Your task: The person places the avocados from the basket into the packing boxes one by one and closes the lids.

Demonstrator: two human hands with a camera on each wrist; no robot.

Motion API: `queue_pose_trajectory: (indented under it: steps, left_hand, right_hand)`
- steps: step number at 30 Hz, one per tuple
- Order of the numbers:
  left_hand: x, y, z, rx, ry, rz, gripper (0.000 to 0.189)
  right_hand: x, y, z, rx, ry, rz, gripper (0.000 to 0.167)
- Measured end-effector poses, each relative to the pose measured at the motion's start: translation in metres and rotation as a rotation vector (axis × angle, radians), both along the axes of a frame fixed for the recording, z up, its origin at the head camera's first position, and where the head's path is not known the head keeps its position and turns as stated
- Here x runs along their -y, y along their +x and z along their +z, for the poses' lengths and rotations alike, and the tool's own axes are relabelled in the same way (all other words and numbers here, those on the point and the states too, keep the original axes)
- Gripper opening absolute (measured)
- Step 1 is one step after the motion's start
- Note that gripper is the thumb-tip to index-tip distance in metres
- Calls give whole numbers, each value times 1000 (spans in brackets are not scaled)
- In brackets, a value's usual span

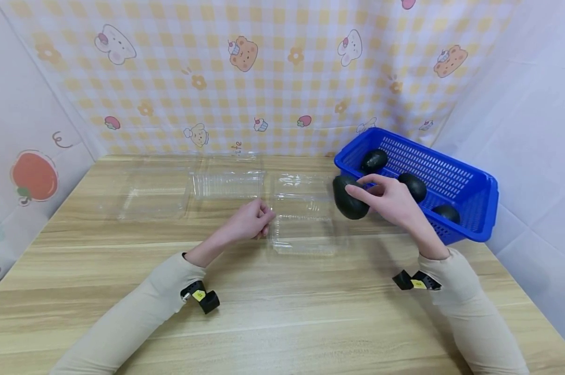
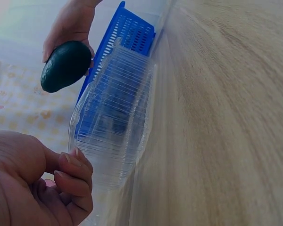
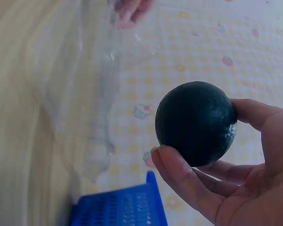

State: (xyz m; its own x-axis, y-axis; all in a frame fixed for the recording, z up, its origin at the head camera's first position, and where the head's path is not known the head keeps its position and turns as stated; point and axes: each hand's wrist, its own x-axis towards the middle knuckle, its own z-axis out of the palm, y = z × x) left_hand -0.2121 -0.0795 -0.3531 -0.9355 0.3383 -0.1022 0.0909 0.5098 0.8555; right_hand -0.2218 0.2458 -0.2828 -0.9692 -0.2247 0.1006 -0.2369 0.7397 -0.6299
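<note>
A dark green avocado [image 1: 350, 198] is held by my right hand [image 1: 392, 200], raised beside the right side of an open clear plastic clamshell box [image 1: 303, 234]. In the right wrist view the thumb and fingers grip the avocado [image 3: 196, 124] by its sides. My left hand [image 1: 249, 221] pinches the left rim of that clear box, its fingers curled. The left wrist view shows the thumb and forefinger at the edge of the ribbed plastic box [image 2: 111, 113]. Just behind my right hand stands a blue basket [image 1: 486, 208] with avocados [image 1: 412, 186] in it.
Two more open clear plastic boxes, a left one [image 1: 153, 200] and a middle one [image 1: 228, 182], sit toward the back left of the wooden table [image 1: 282, 323]. A yellow checked curtain [image 1: 282, 99] hangs along the table's far edge. White walls [image 1: 540, 130] stand at both sides.
</note>
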Motion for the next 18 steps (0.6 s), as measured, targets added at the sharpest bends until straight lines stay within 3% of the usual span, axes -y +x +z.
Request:
queue_pose_trajectory:
  steps: [8, 18]
  left_hand:
    - [0, 0, -1, -6, 19, -19, 16]
    - [0, 0, -1, -6, 19, -21, 16]
  right_hand:
    - [22, 4, -18, 90, -52, 54, 55]
    - [47, 10, -37, 89, -38, 130, 50]
